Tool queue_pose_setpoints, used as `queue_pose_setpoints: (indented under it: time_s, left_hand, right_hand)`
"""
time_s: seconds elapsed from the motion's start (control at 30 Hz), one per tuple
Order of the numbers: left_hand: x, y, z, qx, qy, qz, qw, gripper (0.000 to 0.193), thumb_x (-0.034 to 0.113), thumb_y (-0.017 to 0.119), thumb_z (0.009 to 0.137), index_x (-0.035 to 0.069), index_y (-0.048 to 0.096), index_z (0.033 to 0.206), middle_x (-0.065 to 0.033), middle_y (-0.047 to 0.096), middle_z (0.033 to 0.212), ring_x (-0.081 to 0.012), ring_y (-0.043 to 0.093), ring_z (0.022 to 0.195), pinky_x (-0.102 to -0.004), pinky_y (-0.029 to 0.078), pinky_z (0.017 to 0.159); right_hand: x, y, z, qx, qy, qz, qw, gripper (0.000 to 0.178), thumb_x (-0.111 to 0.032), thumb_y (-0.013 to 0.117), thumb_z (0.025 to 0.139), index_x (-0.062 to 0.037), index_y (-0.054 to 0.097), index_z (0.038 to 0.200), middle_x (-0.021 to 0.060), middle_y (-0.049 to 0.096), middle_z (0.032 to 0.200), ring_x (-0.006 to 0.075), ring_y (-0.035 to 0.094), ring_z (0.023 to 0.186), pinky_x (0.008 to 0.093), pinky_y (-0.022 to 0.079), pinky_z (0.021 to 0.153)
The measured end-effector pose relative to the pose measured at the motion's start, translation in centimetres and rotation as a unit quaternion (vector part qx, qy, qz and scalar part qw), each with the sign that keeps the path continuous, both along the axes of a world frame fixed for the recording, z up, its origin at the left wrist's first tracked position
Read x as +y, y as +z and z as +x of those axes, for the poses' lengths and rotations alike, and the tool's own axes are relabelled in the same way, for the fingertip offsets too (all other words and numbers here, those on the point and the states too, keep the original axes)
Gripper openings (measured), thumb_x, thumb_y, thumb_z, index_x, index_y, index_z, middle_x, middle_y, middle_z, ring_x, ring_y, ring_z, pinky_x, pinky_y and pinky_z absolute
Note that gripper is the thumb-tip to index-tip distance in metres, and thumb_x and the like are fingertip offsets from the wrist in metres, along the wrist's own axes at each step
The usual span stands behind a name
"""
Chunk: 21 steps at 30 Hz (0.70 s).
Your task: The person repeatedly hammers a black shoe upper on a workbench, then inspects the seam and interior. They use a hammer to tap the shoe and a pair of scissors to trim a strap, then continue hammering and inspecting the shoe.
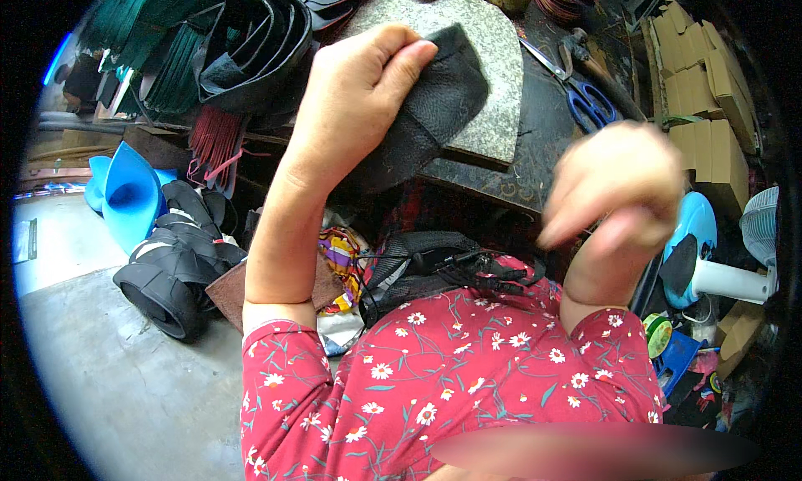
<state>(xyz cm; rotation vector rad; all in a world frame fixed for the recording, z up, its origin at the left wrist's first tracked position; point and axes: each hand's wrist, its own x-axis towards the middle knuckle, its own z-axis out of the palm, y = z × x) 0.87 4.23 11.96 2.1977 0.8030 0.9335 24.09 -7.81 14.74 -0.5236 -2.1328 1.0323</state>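
Observation:
My left hand (359, 96) pinches a black leather piece (447, 92) between thumb and fingers, up over the bench. The piece is folded, with a grained surface, and part of it hangs down toward my lap. Behind it lies a speckled grey stone slab (497, 122). My right hand (618, 176) is raised at the bench's near right edge, apart from the leather. Motion blurs it, so its fingers and anything in them cannot be made out. Just beyond that hand, scissors (589, 105) with blue handles lie on the dark bench (543, 151), beside a hammer (597, 63).
Coiled black strips (255, 46) and green bundles (134, 30) crowd the far left. Stacked cardboard boxes (706, 155) stand at the right, above a blue and white fan (710, 268). Black shoe-like pieces (171, 272) and blue foam sheets (129, 193) sit at left.

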Motion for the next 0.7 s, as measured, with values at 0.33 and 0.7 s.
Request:
queue_pose_setpoints:
  time_s: [0.33,0.7]
  left_hand:
    - [-0.6,1.3,-3.2,0.072,-0.103,-0.121,0.985,0.022,0.021,0.068,0.091,-0.001,0.068,0.091,-0.0073,0.059,0.069,-0.0113,0.055,0.064,-0.0267,0.046,0.061]
    - [3.2,-8.7,2.8,0.186,-0.047,0.286,0.939,0.036,0.016,0.066,0.081,0.008,0.060,0.116,-0.0123,0.060,0.104,-0.0328,0.056,0.100,-0.0386,0.049,0.085]
  right_hand:
    - [6.3,-1.3,1.6,-0.117,-0.001,-0.364,0.924,0.026,-0.024,0.067,0.093,0.0002,0.060,0.098,-0.0060,0.055,0.084,0.0034,0.048,0.081,0.0205,0.042,0.072]
    - [5.6,-10.9,2.6,-0.277,-0.387,0.182,0.860,0.025,-0.011,0.075,0.076,-0.0050,0.062,0.096,0.0107,0.062,0.097,0.0306,0.060,0.095,0.0383,0.049,0.084]
